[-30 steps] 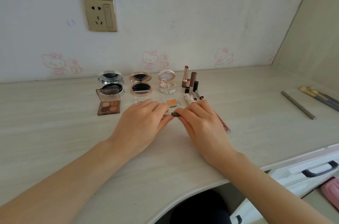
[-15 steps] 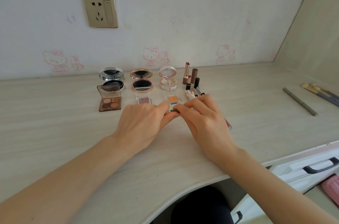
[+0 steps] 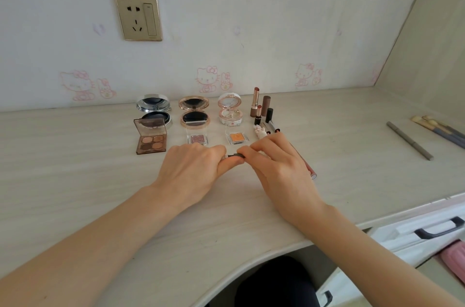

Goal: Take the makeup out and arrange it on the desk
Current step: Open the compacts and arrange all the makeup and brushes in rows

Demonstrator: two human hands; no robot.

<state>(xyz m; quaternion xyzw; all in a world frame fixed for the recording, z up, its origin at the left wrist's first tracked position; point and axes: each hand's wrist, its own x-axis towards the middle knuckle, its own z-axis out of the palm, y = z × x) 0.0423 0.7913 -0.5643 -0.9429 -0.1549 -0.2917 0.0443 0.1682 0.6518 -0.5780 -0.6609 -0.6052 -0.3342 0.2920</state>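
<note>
Both my hands meet over the middle of the pale wooden desk [image 3: 75, 181]. My left hand [image 3: 191, 171] and my right hand [image 3: 279, 168] each pinch one end of a small dark grey stick [image 3: 234, 155]; most of it is hidden in the fingers. Behind them stand an open brown eyeshadow palette [image 3: 151, 142], a silver compact [image 3: 153, 111], a gold compact [image 3: 194, 113], a white compact [image 3: 230, 111], two small single-shadow pans [image 3: 198, 139] [image 3: 236, 137] and upright lipsticks [image 3: 261, 108]. A pinkish lip gloss tube [image 3: 310, 172] lies under my right hand.
A grey pencil [image 3: 410, 140] and several brushes [image 3: 440, 130] lie at the right of the desk. A gold wall socket [image 3: 138, 17] is on the wall behind. A white drawer with a black handle [image 3: 439, 230] sits low right, beside a pink thing [image 3: 453, 256].
Both hands have stayed together on the small grey stick, edging slightly away from me towards the row of makeup. The view has tilted a little.
</note>
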